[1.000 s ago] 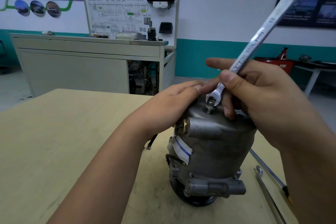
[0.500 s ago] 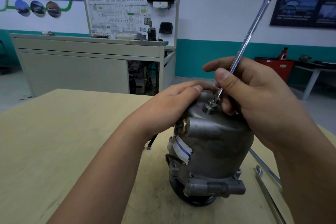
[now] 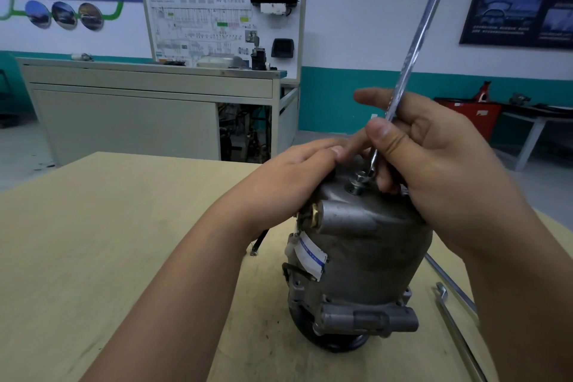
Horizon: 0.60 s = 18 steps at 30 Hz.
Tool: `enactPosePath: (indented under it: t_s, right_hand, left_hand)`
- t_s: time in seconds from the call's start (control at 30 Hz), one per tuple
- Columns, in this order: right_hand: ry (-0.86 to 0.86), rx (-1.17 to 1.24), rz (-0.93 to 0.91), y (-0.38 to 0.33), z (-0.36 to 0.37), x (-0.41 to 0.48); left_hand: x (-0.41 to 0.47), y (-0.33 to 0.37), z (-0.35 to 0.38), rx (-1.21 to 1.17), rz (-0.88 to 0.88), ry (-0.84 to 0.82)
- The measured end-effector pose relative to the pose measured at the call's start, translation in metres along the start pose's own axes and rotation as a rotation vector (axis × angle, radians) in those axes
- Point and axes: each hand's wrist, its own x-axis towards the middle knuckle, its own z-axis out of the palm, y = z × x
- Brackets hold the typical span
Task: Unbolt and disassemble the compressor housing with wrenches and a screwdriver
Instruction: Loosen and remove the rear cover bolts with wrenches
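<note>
While the left hand lies over the upper left shoulder of the compressor housing, fingers stretched flat across its top to press it down, the right hand pinches the shank of a wrench between thumb and curled fingers. That wrench stands steeply, its lower end at the head of a bolt that rises from the top of the housing with a washer under it; whether the wrench end is fully seated on the flats is hard to tell. The housing stands upright on its dark pulley end, right of the middle of the worktop and well back from its far edge. Two slim metal tools lie on the worktop just right of the housing, partly under the right forearm. The step in hand looks like unscrewing this top bolt, and since the bolt head sits proud of the casting it is probably already loosened. The next move calls for a short swing of the shank around the bolt, the wrench end kept square on the head, with the left hand bracing so the housing does not twist or tip.
</note>
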Motion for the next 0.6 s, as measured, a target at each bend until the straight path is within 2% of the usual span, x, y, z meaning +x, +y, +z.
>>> enactPosePath:
  t_s: [0.13,0.37,0.6]
  right_hand:
    - [0.024,-0.048,-0.021,0.0009,0.0022,0.0005]
    - [0.027,0.072,-0.049,-0.0030,0.0025,0.0004]
    - [0.071,-0.022,-0.086,-0.0018,0.0043,-0.0001]
  left_hand:
    - [-0.0001,0.0011,-0.0010,-0.006,0.001,-0.004]
    - [0.0001,-0.0004,-0.0013,0.006,-0.033,-0.001]
    - [0.0004,0.0005,-0.0001,-0.037,-0.042,0.005]
